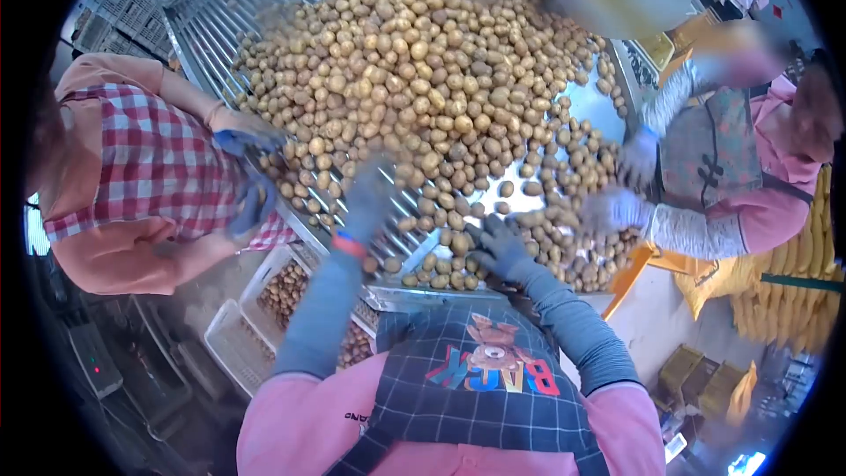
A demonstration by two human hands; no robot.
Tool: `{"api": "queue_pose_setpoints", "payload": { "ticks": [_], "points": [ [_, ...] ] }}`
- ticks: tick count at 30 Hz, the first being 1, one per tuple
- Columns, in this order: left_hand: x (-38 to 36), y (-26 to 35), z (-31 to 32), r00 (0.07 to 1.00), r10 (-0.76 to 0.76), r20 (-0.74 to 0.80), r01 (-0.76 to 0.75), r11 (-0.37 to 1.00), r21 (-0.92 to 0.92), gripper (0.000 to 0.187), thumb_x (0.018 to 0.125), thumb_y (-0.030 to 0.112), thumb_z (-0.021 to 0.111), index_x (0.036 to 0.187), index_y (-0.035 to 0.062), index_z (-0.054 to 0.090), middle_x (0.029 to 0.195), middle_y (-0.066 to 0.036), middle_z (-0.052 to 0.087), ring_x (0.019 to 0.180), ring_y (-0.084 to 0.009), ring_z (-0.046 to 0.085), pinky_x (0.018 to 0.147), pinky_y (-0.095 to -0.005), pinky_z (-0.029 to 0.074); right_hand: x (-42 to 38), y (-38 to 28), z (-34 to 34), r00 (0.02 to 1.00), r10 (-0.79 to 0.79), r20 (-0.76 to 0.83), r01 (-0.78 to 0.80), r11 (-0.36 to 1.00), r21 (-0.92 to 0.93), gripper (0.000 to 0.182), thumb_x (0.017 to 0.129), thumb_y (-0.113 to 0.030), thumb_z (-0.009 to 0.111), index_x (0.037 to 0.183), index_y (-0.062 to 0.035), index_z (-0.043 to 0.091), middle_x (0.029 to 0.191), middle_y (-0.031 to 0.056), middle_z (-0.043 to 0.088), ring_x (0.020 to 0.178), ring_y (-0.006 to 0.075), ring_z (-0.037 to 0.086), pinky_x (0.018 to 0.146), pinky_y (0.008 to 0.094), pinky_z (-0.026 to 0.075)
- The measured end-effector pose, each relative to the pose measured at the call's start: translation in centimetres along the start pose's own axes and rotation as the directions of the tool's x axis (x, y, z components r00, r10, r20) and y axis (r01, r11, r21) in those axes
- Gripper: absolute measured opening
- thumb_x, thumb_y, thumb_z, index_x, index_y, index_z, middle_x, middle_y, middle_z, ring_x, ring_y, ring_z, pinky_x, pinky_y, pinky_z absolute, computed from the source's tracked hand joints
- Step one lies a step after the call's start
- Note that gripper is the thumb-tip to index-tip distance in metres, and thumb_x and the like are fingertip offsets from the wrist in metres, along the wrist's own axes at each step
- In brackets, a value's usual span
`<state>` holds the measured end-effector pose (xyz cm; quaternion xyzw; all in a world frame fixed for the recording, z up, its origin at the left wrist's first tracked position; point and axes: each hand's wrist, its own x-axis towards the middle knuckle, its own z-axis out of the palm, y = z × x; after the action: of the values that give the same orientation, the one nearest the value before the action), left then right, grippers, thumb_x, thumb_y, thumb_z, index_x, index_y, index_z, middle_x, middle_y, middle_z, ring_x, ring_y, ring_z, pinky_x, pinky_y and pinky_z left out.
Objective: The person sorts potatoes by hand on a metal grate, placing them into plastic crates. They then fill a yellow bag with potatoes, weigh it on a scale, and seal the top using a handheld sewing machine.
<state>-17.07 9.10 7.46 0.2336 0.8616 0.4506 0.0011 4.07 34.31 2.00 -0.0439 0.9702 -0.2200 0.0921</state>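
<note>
A large heap of potatoes point(423, 62) covers the metal sorting table in front of me. My left hand point(370, 198), in a grey glove with a red band at the wrist, is over the bars near the heap's front edge; motion smears its fingers. My right hand point(500, 247), in a dark grey glove, lies with fingers spread against potatoes at the near edge of the table. Between my hands sits a small group of loose potatoes point(445, 269), beside a low metal divider point(421, 251).
On the left stands a person in a checked apron point(150, 150) with gloved hands by the table. Another person's gloved hands point(617, 210) touch potatoes on the right. Below left are white crates point(238, 348) with small potatoes. Filled yellow sacks point(793, 300) lie at right.
</note>
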Motion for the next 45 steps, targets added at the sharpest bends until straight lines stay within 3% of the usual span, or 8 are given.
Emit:
{"api": "queue_pose_setpoints", "payload": {
  "ticks": [3, 7, 11, 15, 18, 25, 28, 45],
  "points": [
    [6.1, -2.4, -0.8, 0.927, -0.331, -0.179, 0.376, 0.833, 0.407, 0.074, 0.071, 0.002, 0.063, 0.142, 0.0118, 0.044, 0.151, -0.020, 0.036, 0.138, -0.0372, 0.036, 0.113, -0.0438, 0.033, -3.9, 1.6, -0.9, 0.994, -0.111, 0.007, 0.111, 0.983, -0.145, 0.053, 0.089, -0.042, 0.059, 0.136, -0.0202, 0.052, 0.136, 0.0126, 0.052, 0.131, 0.0327, 0.045, 0.113, 0.0521, 0.027],
    [4.1, -1.7, 3.9, 0.956, -0.250, 0.154, 0.093, 0.756, 0.647, 0.077, 0.072, 0.006, 0.068, 0.144, 0.0146, 0.041, 0.145, -0.020, 0.041, 0.130, -0.0373, 0.044, 0.107, -0.0406, 0.040, -1.4, 8.0, -5.7, 0.958, 0.267, 0.108, -0.279, 0.954, 0.109, 0.021, 0.087, -0.029, 0.062, 0.099, -0.0136, 0.070, 0.094, 0.0130, 0.068, 0.090, 0.0317, 0.065, 0.080, 0.0433, 0.051],
    [-2.0, 0.2, 9.2, 0.957, -0.156, 0.244, 0.138, 0.987, 0.087, 0.053, 0.071, -0.004, 0.062, 0.119, 0.0187, 0.065, 0.148, -0.020, 0.037, 0.118, -0.0411, 0.054, 0.097, -0.0430, 0.048, 7.3, 9.2, -8.0, 0.705, 0.396, -0.587, -0.243, 0.914, 0.326, 0.038, 0.091, -0.030, 0.062, 0.122, -0.0091, 0.064, 0.124, 0.0195, 0.061, 0.108, 0.0356, 0.059, 0.093, 0.0412, 0.047],
    [-4.9, 1.7, 8.1, 0.876, 0.040, 0.480, -0.134, 0.978, 0.161, 0.063, 0.071, -0.005, 0.060, 0.128, 0.0223, 0.063, 0.152, -0.025, 0.033, 0.130, -0.0409, 0.047, 0.108, -0.0392, 0.041, 12.6, 4.9, -3.0, 0.896, 0.161, -0.414, -0.157, 0.987, 0.045, 0.054, 0.080, -0.041, 0.070, 0.131, -0.0264, 0.059, 0.150, 0.0232, 0.034, 0.136, 0.0392, 0.038, 0.111, 0.0497, 0.034],
    [-6.4, 1.9, 4.4, 0.969, -0.185, 0.162, 0.237, 0.882, -0.407, 0.057, 0.079, -0.009, 0.054, 0.132, 0.0114, 0.059, 0.145, -0.015, 0.048, 0.134, -0.0287, 0.044, 0.105, -0.0347, 0.042, 7.1, 3.6, -5.6, 0.995, -0.081, -0.053, 0.072, 0.986, -0.154, 0.053, 0.085, -0.038, 0.066, 0.136, -0.0303, 0.053, 0.152, 0.0153, 0.034, 0.137, 0.0386, 0.036, 0.113, 0.0506, 0.031],
    [-11.9, 0.4, -4.1, 0.790, -0.577, 0.208, 0.578, 0.587, -0.567, 0.040, 0.089, -0.007, 0.047, 0.127, -0.0030, 0.058, 0.104, -0.010, 0.064, 0.087, -0.0130, 0.062, 0.080, -0.0248, 0.053, -1.2, 7.3, -8.9, 0.886, 0.330, -0.326, -0.360, 0.932, -0.033, 0.035, 0.081, -0.016, 0.067, 0.115, -0.0163, 0.062, 0.114, 0.0117, 0.064, 0.105, 0.0320, 0.061, 0.087, 0.0424, 0.050],
    [-13.1, 2.1, -2.7, 0.740, -0.609, 0.285, 0.653, 0.550, -0.521, 0.034, 0.091, -0.002, 0.049, 0.123, -0.0044, 0.060, 0.099, -0.008, 0.065, 0.079, -0.0111, 0.062, 0.065, -0.0216, 0.052, -2.4, -0.5, -6.2, 0.876, 0.233, 0.421, -0.180, 0.970, -0.163, 0.025, 0.082, -0.019, 0.062, 0.107, -0.0178, 0.065, 0.100, 0.0089, 0.068, 0.093, 0.0289, 0.066, 0.079, 0.0443, 0.052],
    [-15.4, 4.8, -0.8, 0.641, -0.485, 0.594, 0.729, 0.143, -0.669, 0.029, 0.097, 0.011, 0.047, 0.119, -0.0044, 0.059, 0.089, -0.009, 0.065, 0.071, -0.0108, 0.060, 0.061, -0.0228, 0.049, 1.0, -4.8, -3.7, 0.957, 0.282, -0.071, -0.290, 0.942, -0.169, 0.024, 0.077, -0.024, 0.069, 0.097, -0.0149, 0.063, 0.097, 0.0092, 0.063, 0.099, 0.0311, 0.061, 0.081, 0.0438, 0.051]
  ]
}}
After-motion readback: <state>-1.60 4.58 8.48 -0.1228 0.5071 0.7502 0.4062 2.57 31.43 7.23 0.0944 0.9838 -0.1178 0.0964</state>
